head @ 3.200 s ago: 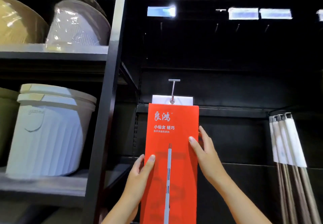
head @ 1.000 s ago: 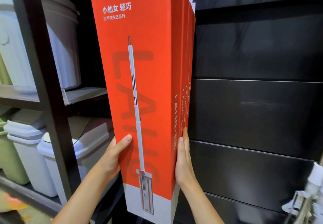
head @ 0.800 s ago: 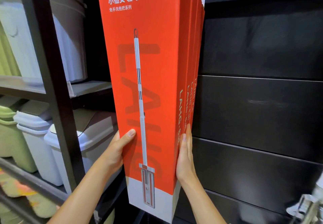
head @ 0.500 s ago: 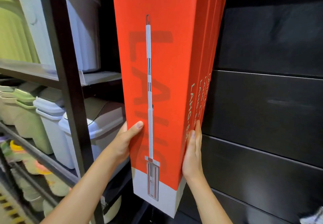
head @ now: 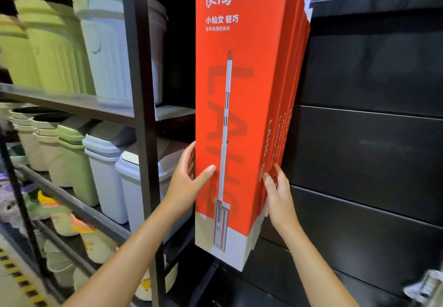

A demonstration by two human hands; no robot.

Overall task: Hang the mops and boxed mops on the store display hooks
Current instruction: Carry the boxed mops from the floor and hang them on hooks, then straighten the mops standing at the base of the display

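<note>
Several tall red boxed mops hang in a row against the black display wall; the front box point(head: 242, 105) shows a printed white mop and a white bottom band. The hook above them is out of view. My left hand point(head: 185, 182) clasps the front box's left edge low down, thumb across its face. My right hand point(head: 278, 191) lies flat along the right side of the row, fingertips touching the red side panels of the boxes point(head: 285, 134) behind.
A black upright post point(head: 141, 119) stands just left of the boxes. Left of it, shelves hold green, white and grey bins point(head: 103, 43) and lidded bins point(head: 103, 172). Black wall panels point(head: 371, 153) fill the right. A pale packaged item point(head: 426, 287) shows at the lower right corner.
The view has swung right and slightly up, showing more of the box top. Both hands stay on the lower part of the boxes; my right fingers now spread over the side panels.
</note>
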